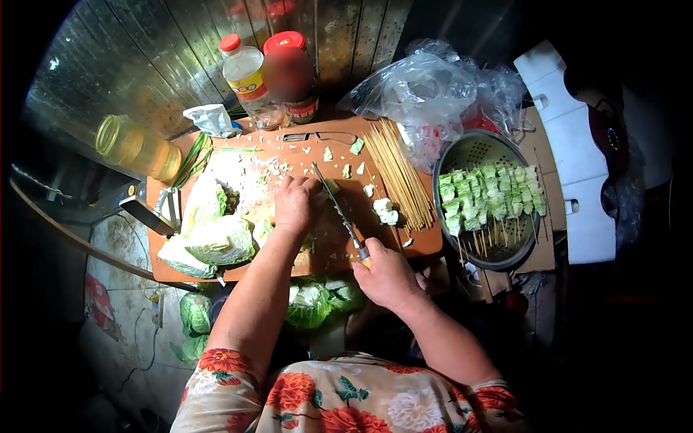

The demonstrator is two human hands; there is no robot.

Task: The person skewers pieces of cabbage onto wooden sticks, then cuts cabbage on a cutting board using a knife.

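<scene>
My right hand (388, 274) grips the handle of a knife (336, 200), its blade slanting up and left across the orange-brown cutting board (354, 268). Just left of the blade, my left hand (296, 206) has its fingers curled down on cabbage at the board's middle. A small cabbage piece (330, 186) shows between those fingers and the blade. Large cut cabbage wedges (220, 242) lie on the board's left side. Small cabbage scraps (385, 211) are scattered near the knife, beside a bundle of thin wooden skewers (399, 177).
At right, a colander (498, 138) holds skewered cabbage (491, 193). A peeler (317, 136), a bottle (245, 76), a red-lidded jar (292, 108) and plastic bags (426, 86) are along the back. A glass jar (137, 148) tilts at left. Whole cabbages (195, 314) sit below the board.
</scene>
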